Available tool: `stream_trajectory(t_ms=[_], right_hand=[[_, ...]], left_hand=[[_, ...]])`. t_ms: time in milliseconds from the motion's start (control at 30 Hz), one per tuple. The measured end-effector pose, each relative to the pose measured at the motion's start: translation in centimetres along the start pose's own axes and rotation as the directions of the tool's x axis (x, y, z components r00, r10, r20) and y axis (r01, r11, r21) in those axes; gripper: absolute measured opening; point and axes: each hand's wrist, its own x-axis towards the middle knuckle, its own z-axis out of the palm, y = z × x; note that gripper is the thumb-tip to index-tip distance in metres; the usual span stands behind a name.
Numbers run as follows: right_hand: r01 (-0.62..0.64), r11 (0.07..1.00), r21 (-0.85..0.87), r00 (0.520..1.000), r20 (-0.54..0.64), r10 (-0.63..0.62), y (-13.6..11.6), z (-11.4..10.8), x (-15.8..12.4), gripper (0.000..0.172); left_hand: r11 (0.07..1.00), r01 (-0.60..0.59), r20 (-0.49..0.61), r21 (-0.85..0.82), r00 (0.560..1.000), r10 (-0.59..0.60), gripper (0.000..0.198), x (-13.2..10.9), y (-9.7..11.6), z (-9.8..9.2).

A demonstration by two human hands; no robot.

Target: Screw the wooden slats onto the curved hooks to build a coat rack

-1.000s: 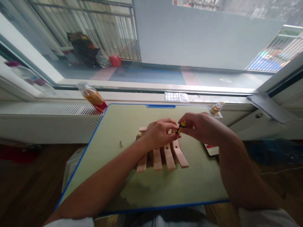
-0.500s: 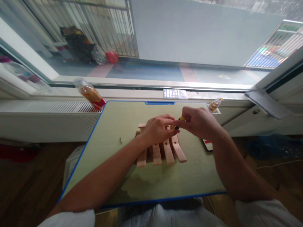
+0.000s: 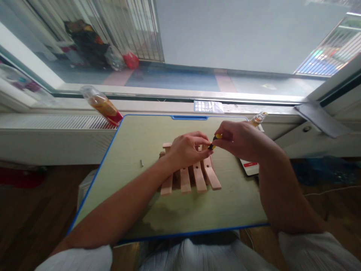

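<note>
A wooden piece with several pale bars (image 3: 200, 180), like a small xylophone, lies mid-table; dark holes show in some bars. My left hand (image 3: 187, 150) lies over its far part, covering much of it. The left thumb and index finger close together by the lower end of a short yellow-and-black screwdriver (image 3: 214, 141); what they pinch is hidden. My right hand (image 3: 235, 137) is closed round the screwdriver's handle, which tilts down to the left over the bars. The screwdriver's tip cannot be seen. A small metal screw (image 3: 141, 163) lies apart, left of the bars.
The table (image 3: 126, 214) has a blue rim. A dark-edged white and red object (image 3: 249, 167) lies at its right, partly under my forearm. Beyond the table stand a large bottle (image 3: 103, 107) at left and a smaller bottle (image 3: 258, 119) at right. A pill-like grid sheet (image 3: 203, 106) rests on the windowsill.
My right hand has shifted slightly up, and more of the screwdriver shows between the hands. My left hand stays over the bars. The whole view has moved a little.
</note>
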Motion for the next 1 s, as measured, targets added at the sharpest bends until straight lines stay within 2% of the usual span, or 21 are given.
stream_trajectory(t_ms=[233,367,600,667,733,800,867,933,1000], right_hand=[[-0.102,0.986,-0.130,0.992,-0.085,0.091,-0.1,0.2,0.1,0.035],[-0.094,0.995,-0.046,0.994,-0.067,0.090,-0.3,0.9,0.3,0.040],[-0.083,0.994,0.077,0.995,0.061,0.079,-0.8,2.2,-0.4,0.039],[-0.074,0.989,0.124,0.997,0.043,0.069,-0.5,2.1,-1.0,0.041],[-0.091,0.976,0.199,0.995,-0.024,0.097,-0.1,2.0,-1.8,0.039],[-0.111,0.930,0.352,0.985,-0.088,0.150,0.2,2.0,-2.7,0.031],[-0.103,0.836,0.539,0.972,-0.123,0.199,0.4,2.3,-3.5,0.026],[-0.065,0.738,0.671,0.964,-0.149,0.220,0.4,2.9,-4.3,0.023],[-0.035,0.674,0.738,0.963,-0.155,0.220,0.5,3.6,-5.2,0.021]], left_hand=[[1.000,0.004,0.003,0.010,1.000,-0.004,0.028,0.0,0.2,0.1],[1.000,0.001,0.006,0.020,1.000,-0.001,0.030,0.0,0.5,0.0],[0.996,-0.083,-0.019,-0.018,0.996,0.082,0.024,-0.5,0.9,-0.2],[0.992,-0.105,-0.023,-0.068,0.994,0.104,0.028,-0.8,1.2,-0.4],[0.986,-0.131,-0.050,-0.104,0.991,0.126,0.028,-1.0,1.8,-0.7],[0.980,-0.165,-0.090,-0.114,0.984,0.155,0.024,-1.0,2.6,-1.4],[0.970,-0.209,-0.124,-0.126,0.973,0.194,0.020,-1.1,3.4,-2.6],[0.960,-0.245,-0.149,-0.136,0.963,0.224,0.021,-1.5,4.1,-4.4],[0.977,-0.202,-0.225,-0.069,0.957,0.182,0.018,-2.6,4.2,-6.6]])
